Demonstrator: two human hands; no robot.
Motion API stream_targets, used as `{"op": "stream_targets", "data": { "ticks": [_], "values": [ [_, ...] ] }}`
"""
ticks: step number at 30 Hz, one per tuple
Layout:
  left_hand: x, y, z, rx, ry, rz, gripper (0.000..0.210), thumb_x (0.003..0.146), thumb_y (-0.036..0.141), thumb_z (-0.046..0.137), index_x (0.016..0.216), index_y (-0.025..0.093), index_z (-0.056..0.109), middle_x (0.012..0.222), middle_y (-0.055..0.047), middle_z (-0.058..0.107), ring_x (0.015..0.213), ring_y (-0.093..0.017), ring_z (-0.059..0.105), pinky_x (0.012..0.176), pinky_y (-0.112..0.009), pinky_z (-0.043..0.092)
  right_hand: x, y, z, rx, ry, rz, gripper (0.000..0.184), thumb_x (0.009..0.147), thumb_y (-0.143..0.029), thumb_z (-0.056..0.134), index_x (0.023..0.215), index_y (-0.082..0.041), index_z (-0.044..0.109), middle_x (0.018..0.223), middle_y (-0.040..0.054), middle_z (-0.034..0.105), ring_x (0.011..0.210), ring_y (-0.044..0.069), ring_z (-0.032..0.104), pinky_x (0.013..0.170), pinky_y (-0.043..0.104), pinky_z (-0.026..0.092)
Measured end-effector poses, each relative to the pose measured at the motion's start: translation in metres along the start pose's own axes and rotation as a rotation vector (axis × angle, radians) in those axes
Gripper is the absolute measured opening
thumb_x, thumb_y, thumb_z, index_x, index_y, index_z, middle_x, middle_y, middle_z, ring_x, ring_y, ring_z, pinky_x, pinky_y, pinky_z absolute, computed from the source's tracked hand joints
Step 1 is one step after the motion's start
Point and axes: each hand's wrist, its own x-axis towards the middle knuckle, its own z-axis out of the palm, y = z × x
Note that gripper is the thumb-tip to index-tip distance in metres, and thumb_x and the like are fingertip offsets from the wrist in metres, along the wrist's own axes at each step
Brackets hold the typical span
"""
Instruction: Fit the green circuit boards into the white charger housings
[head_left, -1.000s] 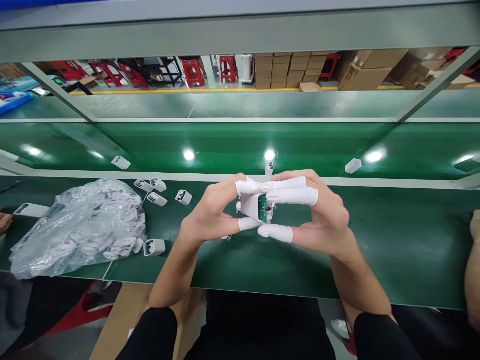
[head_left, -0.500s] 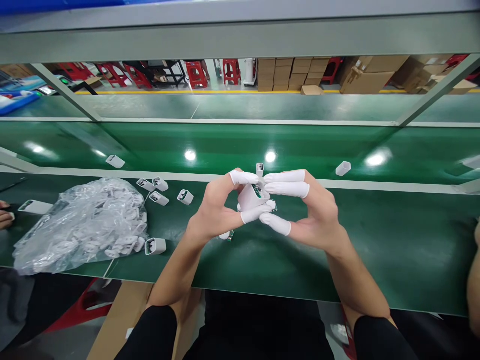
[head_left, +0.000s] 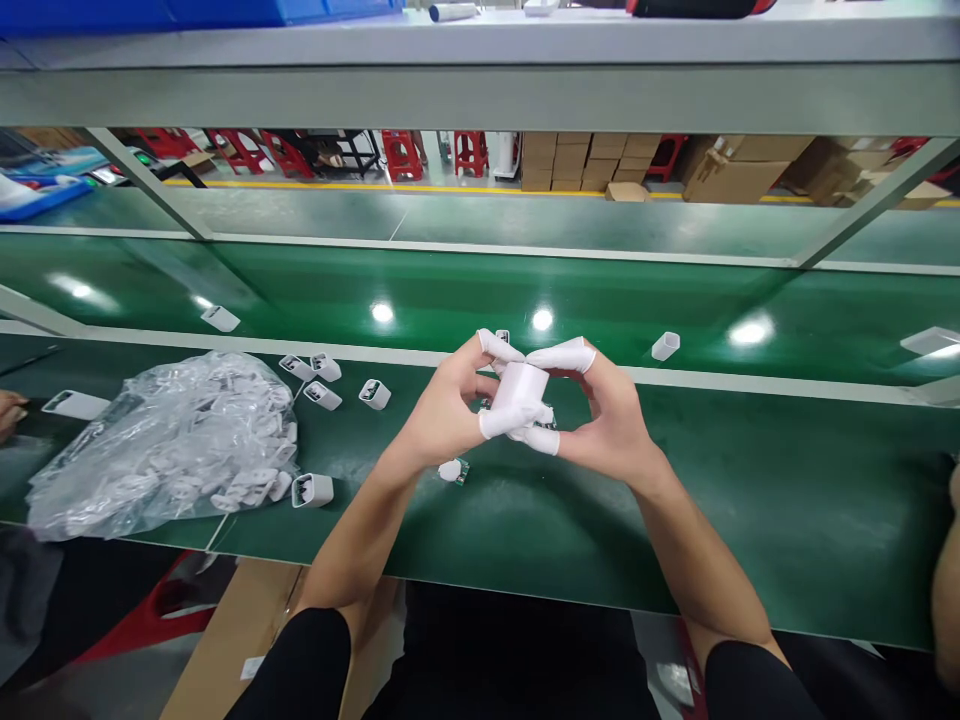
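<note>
Both of my hands, with white finger cots on the fingertips, grip one white plastic housing [head_left: 520,384] above the green bench. My left hand [head_left: 454,400] clasps its left side between thumb and fingers. On the right side, my right hand [head_left: 601,405] pinches the same housing with its fingertips. The housing's open end, where green circuit board showed before, is turned out of sight. Below my left hand lies a small green circuit board with a round white part [head_left: 452,471]. Another small board [head_left: 549,416] shows partly behind the housing and my fingers.
A clear plastic bag of white parts [head_left: 180,440] lies on the left. Several white housings, one of them nearby [head_left: 312,490], stand around it. More housings, such as one on the right [head_left: 666,346], rest on the green belt behind the white rail [head_left: 750,380]. A person's hand [head_left: 10,412] is at far left.
The housing has turned so its smooth white side shows instead of the open end with the board. My right-hand fingers have closed in against it. The camera view has shifted slightly.
</note>
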Motion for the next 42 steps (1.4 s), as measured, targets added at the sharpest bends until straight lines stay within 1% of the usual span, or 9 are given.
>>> {"op": "stream_targets", "data": {
  "ticks": [3, 6, 11, 21, 27, 31, 33, 36, 42],
  "values": [
    [0.001, 0.006, -0.011, -0.056, -0.149, 0.056, 0.070, 0.069, 0.027, 0.108, 0.127, 0.025, 0.069, 0.113, -0.006, 0.079, 0.075, -0.014, 0.077, 0.068, -0.025, 0.066, 0.002, 0.010, 0.004, 0.309, 0.071, 0.146, 0.065, 0.070, -0.047, 0.107, 0.122, -0.027, 0.072, 0.114, 0.0047, 0.078, 0.099, 0.022, 0.078, 0.083, 0.034, 0.069],
    [0.001, 0.009, -0.014, -0.062, -0.109, 0.073, 0.060, 0.076, 0.024, 0.104, 0.127, 0.022, 0.072, 0.094, -0.004, 0.078, 0.078, -0.016, 0.078, 0.073, -0.026, 0.067, 0.003, 0.016, 0.011, 0.501, 0.100, 0.245, 0.075, 0.060, -0.059, 0.109, 0.115, -0.027, 0.070, 0.106, 0.0032, 0.077, 0.093, 0.021, 0.078, 0.075, 0.031, 0.067],
    [0.001, 0.011, -0.006, -0.127, -0.030, 0.038, 0.048, 0.071, 0.025, 0.106, 0.108, 0.018, 0.076, 0.092, -0.004, 0.078, 0.071, -0.014, 0.076, 0.066, -0.023, 0.063, 0.000, 0.018, 0.019, 0.650, 0.107, 0.354, 0.078, 0.055, -0.063, 0.110, 0.110, -0.027, 0.068, 0.108, 0.0043, 0.077, 0.096, 0.024, 0.080, 0.077, 0.035, 0.069],
    [0.002, 0.011, -0.007, -0.261, 0.041, -0.047, 0.054, 0.057, 0.023, 0.112, 0.099, 0.016, 0.079, 0.089, -0.003, 0.077, 0.063, -0.013, 0.071, 0.058, -0.023, 0.062, -0.002, 0.020, 0.020, 0.628, 0.076, 0.344, 0.063, 0.070, -0.059, 0.101, 0.113, -0.027, 0.069, 0.106, 0.0055, 0.079, 0.096, 0.025, 0.080, 0.080, 0.040, 0.071],
    [0.001, 0.010, -0.012, -0.181, -0.046, -0.069, 0.062, 0.066, 0.037, 0.110, 0.114, 0.017, 0.077, 0.097, -0.005, 0.077, 0.073, -0.014, 0.074, 0.067, -0.023, 0.062, -0.001, 0.013, 0.017, 0.508, 0.149, 0.322, 0.064, 0.068, -0.063, 0.104, 0.110, -0.028, 0.072, 0.102, 0.0053, 0.077, 0.094, 0.026, 0.078, 0.085, 0.044, 0.071],
    [0.000, 0.010, -0.019, -0.184, -0.127, -0.069, 0.054, 0.083, 0.053, 0.099, 0.119, 0.021, 0.075, 0.118, -0.009, 0.077, 0.081, -0.016, 0.077, 0.071, -0.028, 0.063, -0.007, 0.017, 0.010, 0.332, 0.085, 0.166, 0.068, 0.067, -0.047, 0.109, 0.124, -0.029, 0.075, 0.115, 0.0089, 0.077, 0.108, 0.031, 0.077, 0.092, 0.049, 0.069],
    [-0.007, 0.005, -0.020, -0.162, -0.071, -0.067, 0.046, 0.091, 0.056, 0.091, 0.116, 0.021, 0.075, 0.116, -0.009, 0.076, 0.088, -0.018, 0.076, 0.075, -0.030, 0.064, -0.009, 0.018, 0.009, 0.201, 0.008, 0.060, 0.069, 0.072, -0.038, 0.108, 0.132, -0.032, 0.075, 0.123, 0.0098, 0.076, 0.116, 0.033, 0.074, 0.097, 0.053, 0.067],
    [-0.033, -0.011, -0.017, -0.035, 0.076, -0.047, 0.044, 0.087, 0.047, 0.095, 0.116, 0.021, 0.075, 0.111, -0.006, 0.076, 0.096, -0.019, 0.074, 0.087, -0.033, 0.063, -0.011, 0.015, 0.016, 0.003, -0.154, -0.090, 0.069, 0.080, -0.029, 0.102, 0.142, -0.035, 0.072, 0.134, 0.0110, 0.074, 0.119, 0.035, 0.073, 0.099, 0.056, 0.066],
    [-0.104, -0.052, -0.012, 0.335, 0.425, 0.045, 0.036, 0.089, 0.034, 0.092, 0.117, 0.022, 0.074, 0.103, -0.002, 0.073, 0.092, -0.018, 0.070, 0.092, -0.037, 0.062, -0.030, 0.019, 0.058, -0.249, -0.430, -0.283, 0.062, 0.100, -0.020, 0.082, 0.157, -0.034, 0.061, 0.142, 0.0153, 0.074, 0.120, 0.036, 0.077, 0.092, 0.054, 0.068]
  ]
}}
